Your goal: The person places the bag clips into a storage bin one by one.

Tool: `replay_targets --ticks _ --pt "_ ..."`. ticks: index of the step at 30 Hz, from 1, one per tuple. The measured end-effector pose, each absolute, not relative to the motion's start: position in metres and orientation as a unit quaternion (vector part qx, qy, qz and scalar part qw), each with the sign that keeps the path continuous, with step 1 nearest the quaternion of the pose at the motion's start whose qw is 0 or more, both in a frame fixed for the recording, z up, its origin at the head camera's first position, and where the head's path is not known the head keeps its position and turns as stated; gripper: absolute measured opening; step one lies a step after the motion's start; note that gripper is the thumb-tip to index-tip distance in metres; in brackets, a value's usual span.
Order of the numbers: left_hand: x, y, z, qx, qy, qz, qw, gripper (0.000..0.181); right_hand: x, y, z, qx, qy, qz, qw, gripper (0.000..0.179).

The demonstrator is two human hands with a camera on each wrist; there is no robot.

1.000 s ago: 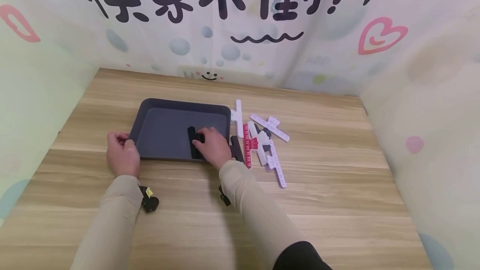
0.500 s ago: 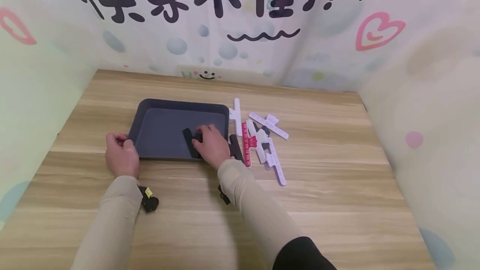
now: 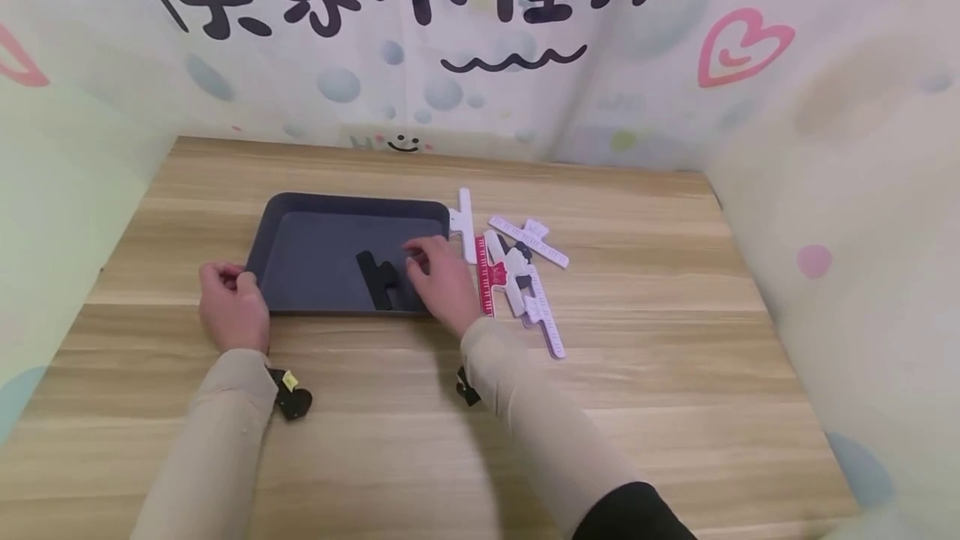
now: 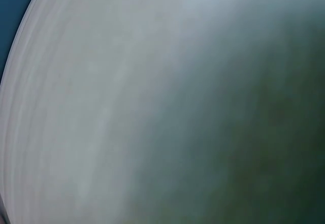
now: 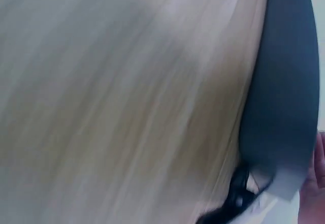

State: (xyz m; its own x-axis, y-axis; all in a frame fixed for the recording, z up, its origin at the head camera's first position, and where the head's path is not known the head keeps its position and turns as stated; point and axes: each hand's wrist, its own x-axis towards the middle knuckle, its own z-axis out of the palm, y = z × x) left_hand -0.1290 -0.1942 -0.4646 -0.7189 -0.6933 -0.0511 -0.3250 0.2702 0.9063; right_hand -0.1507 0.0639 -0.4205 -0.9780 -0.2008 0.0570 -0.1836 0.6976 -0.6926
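The black clip (image 3: 373, 282) lies in the tray (image 3: 318, 261), long axis near-to-far, just left of the nearer right hand (image 3: 444, 283) — thumb and fingers apart, holding nothing; whether the left hand (image 3: 236, 311) grips the tray is unclear.

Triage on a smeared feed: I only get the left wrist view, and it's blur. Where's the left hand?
Observer: The left hand is at the near left corner of the dark tray.
Operator: Anything inside?
Observer: Yes, a black clip lies in it, toward the near right.
Operator: Is that being held?
Observer: No, the right hand is just to its right, with a visible gap between them.
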Motion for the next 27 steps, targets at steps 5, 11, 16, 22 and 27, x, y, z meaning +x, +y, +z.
replay_targets --ticks 5,11,16,22,27 --pt "-0.128 -0.192 -0.463 0.326 -0.777 -0.509 0.174 0.007 -0.141 0.097 -0.417 -0.082 0.897 -0.431 -0.045 0.024" --pt "-0.125 -0.191 -0.463 0.323 -0.787 -0.499 0.165 0.008 -0.118 0.151 -0.429 0.001 0.891 -0.446 -0.079 0.025" --pt "-0.125 -0.191 -0.463 0.319 -0.795 -0.487 0.169 0.009 -0.103 0.191 -0.438 0.060 0.913 -0.400 -0.060 0.025" --pt "-0.122 -0.194 -0.463 0.324 -0.795 -0.486 0.165 0.010 -0.092 0.216 -0.447 0.089 0.920 -0.382 0.012 0.025" --pt "-0.122 -0.194 -0.463 0.325 -0.798 -0.484 0.151 0.010 -0.087 0.223 -0.451 0.098 0.914 -0.390 0.060 0.033"
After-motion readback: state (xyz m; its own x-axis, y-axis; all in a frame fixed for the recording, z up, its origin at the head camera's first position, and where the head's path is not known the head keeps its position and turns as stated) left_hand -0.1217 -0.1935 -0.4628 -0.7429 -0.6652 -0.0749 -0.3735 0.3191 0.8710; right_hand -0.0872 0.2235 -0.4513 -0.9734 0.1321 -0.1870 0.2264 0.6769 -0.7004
